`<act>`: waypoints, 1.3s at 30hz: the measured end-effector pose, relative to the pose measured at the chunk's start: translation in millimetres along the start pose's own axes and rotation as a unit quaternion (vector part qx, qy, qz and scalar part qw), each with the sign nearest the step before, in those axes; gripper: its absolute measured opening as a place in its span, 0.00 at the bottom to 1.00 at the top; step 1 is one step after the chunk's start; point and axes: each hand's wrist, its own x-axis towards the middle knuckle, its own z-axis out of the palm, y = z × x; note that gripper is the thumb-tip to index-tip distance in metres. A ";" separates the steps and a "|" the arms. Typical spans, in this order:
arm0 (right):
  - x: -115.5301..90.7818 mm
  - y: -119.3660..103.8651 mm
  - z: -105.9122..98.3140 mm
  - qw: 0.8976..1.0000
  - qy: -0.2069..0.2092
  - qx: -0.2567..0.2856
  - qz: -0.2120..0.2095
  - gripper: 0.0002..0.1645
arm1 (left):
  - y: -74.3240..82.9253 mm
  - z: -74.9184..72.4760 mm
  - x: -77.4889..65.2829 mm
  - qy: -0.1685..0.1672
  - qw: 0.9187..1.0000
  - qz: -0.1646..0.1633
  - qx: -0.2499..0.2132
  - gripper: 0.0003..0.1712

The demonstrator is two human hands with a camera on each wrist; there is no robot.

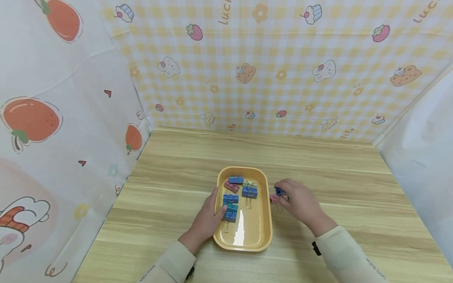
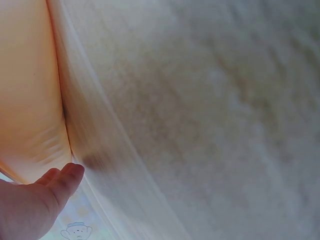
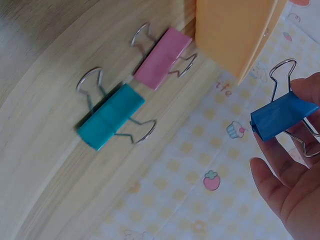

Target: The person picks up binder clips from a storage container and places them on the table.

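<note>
My left hand [image 1: 206,220] holds the left side of a yellow-orange tray [image 1: 253,236], thumb over the rim and fingers along the outer wall. In the left wrist view, its fingertips [image 2: 70,175] touch that wall. My right hand [image 1: 301,202] pinches a blue binder clip [image 3: 282,115] above the table, just right of the tray. Below it, a pink binder clip [image 3: 163,58] and a teal binder clip [image 3: 111,117] lie on the table; in the head view the hand mostly covers the teal one. Inside the tray lie several binder clips, among them a blue one [image 1: 249,192].
The wood-grain table [image 1: 170,188] reaches back to a wall hung with yellow checked cloth [image 1: 269,94]. White printed cloth [image 1: 70,98] hangs on the left, and a pale sheet [image 1: 417,125] on the right.
</note>
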 end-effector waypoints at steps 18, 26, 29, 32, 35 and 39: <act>-12.2 24.9 -5.9 0.998 -0.024 -0.011 0.051 0.20 | -0.7 -0.1 -0.2 0.001 1.000 0.009 -0.004 0.39; -16.4 34.4 -10.2 0.996 -0.042 -0.010 0.084 0.21 | -0.8 0.2 0.1 0.006 1.000 0.009 -0.005 0.39; -18.5 38.1 -12.9 0.995 -0.041 -0.015 0.089 0.21 | -0.2 0.2 0.0 0.005 1.000 0.004 -0.002 0.39; -20.7 41.8 -15.8 0.995 -0.040 -0.020 0.091 0.21 | 0.4 0.0 -0.3 0.003 1.000 -0.001 0.003 0.39; -22.9 45.1 -18.2 0.995 -0.038 -0.028 0.092 0.21 | 0.9 -0.5 -0.5 0.002 1.000 -0.001 0.006 0.39; -26.3 50.0 -19.6 0.994 -0.037 -0.036 0.096 0.21 | 0.6 -0.7 -0.6 0.001 1.000 0.002 0.005 0.39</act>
